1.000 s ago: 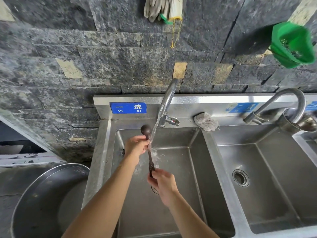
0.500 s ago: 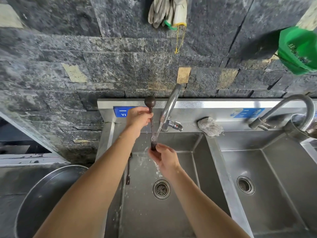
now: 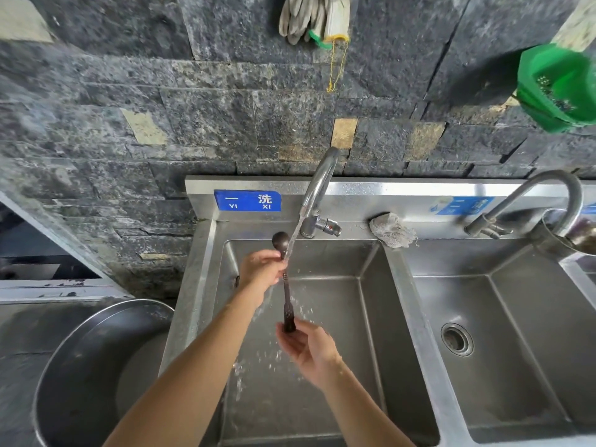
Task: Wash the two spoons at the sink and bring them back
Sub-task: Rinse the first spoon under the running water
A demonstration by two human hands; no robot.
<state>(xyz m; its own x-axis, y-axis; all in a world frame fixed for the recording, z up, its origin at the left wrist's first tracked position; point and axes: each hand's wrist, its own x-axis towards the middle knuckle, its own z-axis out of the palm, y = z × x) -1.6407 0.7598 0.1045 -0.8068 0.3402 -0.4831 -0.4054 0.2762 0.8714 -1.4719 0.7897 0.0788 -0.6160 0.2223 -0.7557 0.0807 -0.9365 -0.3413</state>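
The faucet (image 3: pixel 318 186) overhangs the left basin (image 3: pixel 342 333); its right half lies open.

Left hand (image 3: pixel 260 269) gripping, right hand (image 3: pixel 309 348) pinching

Sink (image 3: pixel 396 285) brushed steel; wall (image 3: pixel 193 91) rough stone; spoon (image 3: pixel 288 304) dark, wet.

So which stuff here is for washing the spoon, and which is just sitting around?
For the job: spoon, left hand, right hand, running tap, left sink.
Just lying about: gloves, green strainer, scrubbing cloth, big metal bowl, other tap.
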